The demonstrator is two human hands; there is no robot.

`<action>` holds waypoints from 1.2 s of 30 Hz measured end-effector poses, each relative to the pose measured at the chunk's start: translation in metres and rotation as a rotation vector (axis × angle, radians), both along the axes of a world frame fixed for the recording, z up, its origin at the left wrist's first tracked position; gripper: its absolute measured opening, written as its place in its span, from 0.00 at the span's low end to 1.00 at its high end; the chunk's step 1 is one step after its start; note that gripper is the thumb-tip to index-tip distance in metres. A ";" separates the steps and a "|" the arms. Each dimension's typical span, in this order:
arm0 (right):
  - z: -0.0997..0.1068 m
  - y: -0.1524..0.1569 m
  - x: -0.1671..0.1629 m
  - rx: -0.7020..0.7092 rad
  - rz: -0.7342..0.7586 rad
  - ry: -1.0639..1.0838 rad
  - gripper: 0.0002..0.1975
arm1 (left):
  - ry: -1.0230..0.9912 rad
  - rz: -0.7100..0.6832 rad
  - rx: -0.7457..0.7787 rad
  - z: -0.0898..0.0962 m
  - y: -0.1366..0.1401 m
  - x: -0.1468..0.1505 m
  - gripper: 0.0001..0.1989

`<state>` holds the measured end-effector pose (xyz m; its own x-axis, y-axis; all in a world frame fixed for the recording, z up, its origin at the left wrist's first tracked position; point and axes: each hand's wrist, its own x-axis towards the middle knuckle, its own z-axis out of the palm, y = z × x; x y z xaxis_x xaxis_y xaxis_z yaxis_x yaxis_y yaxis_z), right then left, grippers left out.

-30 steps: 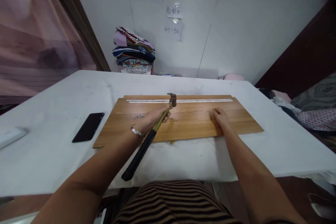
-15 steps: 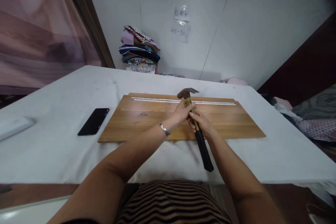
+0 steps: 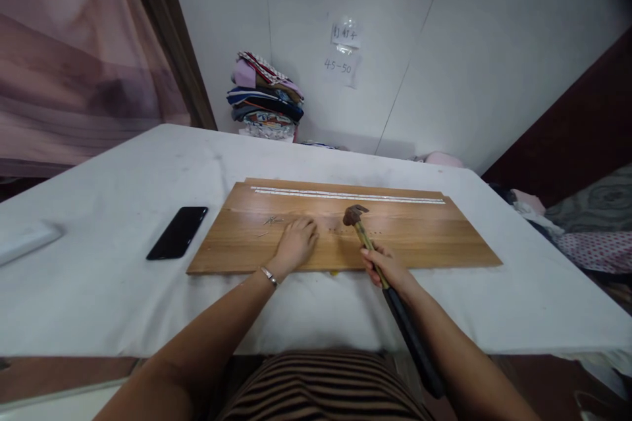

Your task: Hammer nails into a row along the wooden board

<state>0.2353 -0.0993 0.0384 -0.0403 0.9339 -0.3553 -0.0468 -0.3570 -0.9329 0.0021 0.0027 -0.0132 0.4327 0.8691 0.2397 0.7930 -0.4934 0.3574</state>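
A wooden board (image 3: 424, 237) lies flat on the white table (image 3: 99, 276). My right hand (image 3: 388, 266) grips a hammer (image 3: 368, 240) by its yellow and black handle, with the head low over a row of small nails in the board's middle. My left hand (image 3: 296, 243) rests on the board, fingers curled, close to the left end of that row. A few loose nails (image 3: 271, 220) lie on the board just left of this hand. A pale strip (image 3: 345, 195) runs along the board's far edge.
A black phone (image 3: 178, 231) lies on the table left of the board. A white object (image 3: 24, 240) sits at the table's far left edge. Folded clothes (image 3: 264, 97) are stacked against the back wall. Bedding (image 3: 587, 217) lies beyond the table's right side.
The hammer passed from my left hand to my right hand. My left hand then dropped to the board near the nails, and the hammer head came down over the nail row.
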 end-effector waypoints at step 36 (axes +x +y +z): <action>-0.007 0.008 -0.016 -0.041 -0.013 -0.031 0.26 | 0.017 0.051 0.051 0.001 -0.004 0.005 0.16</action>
